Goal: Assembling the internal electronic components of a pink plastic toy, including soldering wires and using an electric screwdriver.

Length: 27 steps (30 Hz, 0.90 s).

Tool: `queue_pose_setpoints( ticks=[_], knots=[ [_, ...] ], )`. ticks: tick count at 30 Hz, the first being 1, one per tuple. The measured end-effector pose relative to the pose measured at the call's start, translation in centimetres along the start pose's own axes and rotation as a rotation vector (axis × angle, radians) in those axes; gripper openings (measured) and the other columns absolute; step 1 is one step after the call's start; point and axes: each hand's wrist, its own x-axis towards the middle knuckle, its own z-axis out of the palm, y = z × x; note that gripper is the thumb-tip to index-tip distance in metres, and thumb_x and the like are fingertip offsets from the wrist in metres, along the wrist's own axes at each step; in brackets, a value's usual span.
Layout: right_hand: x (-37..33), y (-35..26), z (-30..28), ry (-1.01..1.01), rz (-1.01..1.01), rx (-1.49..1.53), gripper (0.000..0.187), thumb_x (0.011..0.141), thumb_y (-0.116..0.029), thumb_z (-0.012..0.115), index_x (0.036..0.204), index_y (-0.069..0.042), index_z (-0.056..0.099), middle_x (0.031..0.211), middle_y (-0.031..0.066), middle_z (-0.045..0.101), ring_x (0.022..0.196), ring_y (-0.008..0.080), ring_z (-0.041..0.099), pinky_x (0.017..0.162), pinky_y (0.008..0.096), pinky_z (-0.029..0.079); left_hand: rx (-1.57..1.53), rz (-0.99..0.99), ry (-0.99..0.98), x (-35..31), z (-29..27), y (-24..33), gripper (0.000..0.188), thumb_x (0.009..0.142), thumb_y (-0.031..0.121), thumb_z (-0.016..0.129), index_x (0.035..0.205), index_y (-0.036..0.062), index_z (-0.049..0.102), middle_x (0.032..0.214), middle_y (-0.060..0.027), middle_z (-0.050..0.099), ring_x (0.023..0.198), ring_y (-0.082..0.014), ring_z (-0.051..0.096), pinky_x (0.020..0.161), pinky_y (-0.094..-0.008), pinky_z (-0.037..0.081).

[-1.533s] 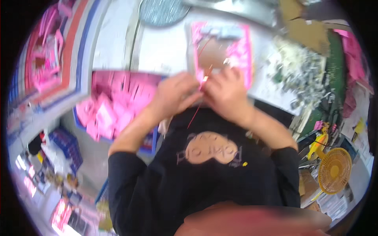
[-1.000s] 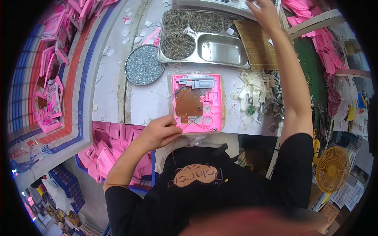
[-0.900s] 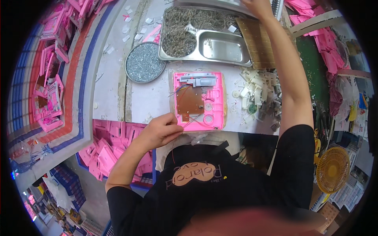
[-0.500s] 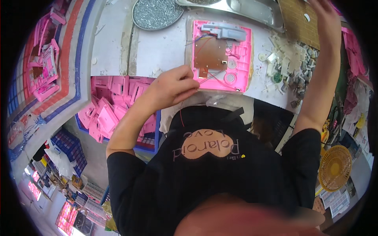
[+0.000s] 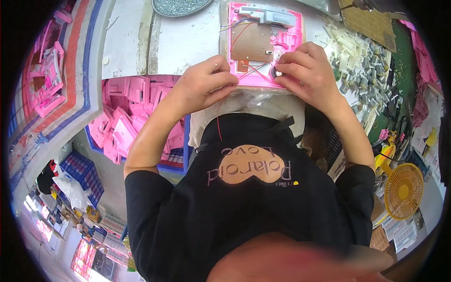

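A pink plastic housing point(image 5: 297, 43) lies open-side up on the table. It carries a brown circuit board point(image 5: 250, 41), a grey plastic mechanism point(image 5: 268, 17) along its far edge and several thin wires. At its near left corner is my left hand point(image 5: 206, 81), closed in a pinch on a thin red wire point(image 5: 219, 123), which trails down toward my lap. My right hand point(image 5: 310, 74) is closed at the near right corner. Its fingertips grip a small round black-and-silver part point(image 5: 276, 72) at the housing's round seat; the fingers partly cover it.
White plastic pieces and small grey parts point(image 5: 364, 70) are heaped to the right of the housing. A round metal dish point(image 5: 182, 6) of small screws stands far left. Below the table's left side, a blue crate point(image 5: 186, 145) holds pink plastic shells point(image 5: 124, 136). A yellow fan point(image 5: 403, 191) is at right.
My right hand has come back from the far right to the housing, now with the round part in its fingers. My left hand stays at the near left corner. The whole view has shifted slightly.
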Motion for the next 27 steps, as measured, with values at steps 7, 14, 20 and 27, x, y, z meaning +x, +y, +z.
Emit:
queue_pose_setpoints(
  ticks=[7,14,20,27],
  knots=[
    [-0.6,1.6,0.2,0.001,-0.075,0.063,0.036,0.072,-0.017,0.086,0.105,-0.010,0.075,0.110,0.0038,0.070,0.097,0.0287,0.059,0.085,0.0406,0.049,0.142,0.046,-0.041,0.1,-0.4,0.4,0.026,0.079,0.004,0.081,0.102,0.0079,0.072,0.089,-0.0085,0.060,0.078,-0.0261,0.064,0.065,-0.0362,0.052],
    [-1.9,5.9,-7.2,-0.152,0.217,-0.234,0.032,0.074,-0.007,0.077,0.105,-0.012,0.075,0.103,0.0052,0.066,0.102,0.0290,0.058,0.087,0.0411,0.049,0.045,-0.068,-0.240,2.5,-3.4,2.6,0.026,0.081,0.006,0.078,0.106,0.0072,0.071,0.092,-0.0092,0.063,0.079,-0.0292,0.064,0.070,-0.0373,0.054],
    [-1.4,8.2,-6.3,-0.291,0.210,-0.427,0.024,0.070,-0.004,0.072,0.091,-0.009,0.063,0.091,0.0046,0.065,0.098,0.0273,0.059,0.085,0.0407,0.046,0.449,0.231,-0.045,15.4,-5.9,-1.2,0.015,0.092,0.013,0.071,0.104,0.0043,0.071,0.086,-0.0077,0.067,0.075,-0.0213,0.065,0.064,-0.0340,0.051],
    [-1.0,5.9,-8.7,-0.090,0.457,-0.211,0.032,0.078,-0.005,0.068,0.109,-0.011,0.064,0.071,0.0071,0.057,0.079,0.0289,0.058,0.079,0.0417,0.044,0.880,-0.075,-0.267,29.1,-1.5,-6.7,0.019,0.086,0.016,0.063,0.092,0.0014,0.073,0.101,-0.0178,0.074,0.099,-0.0347,0.073,0.078,-0.0483,0.059]
  ],
)
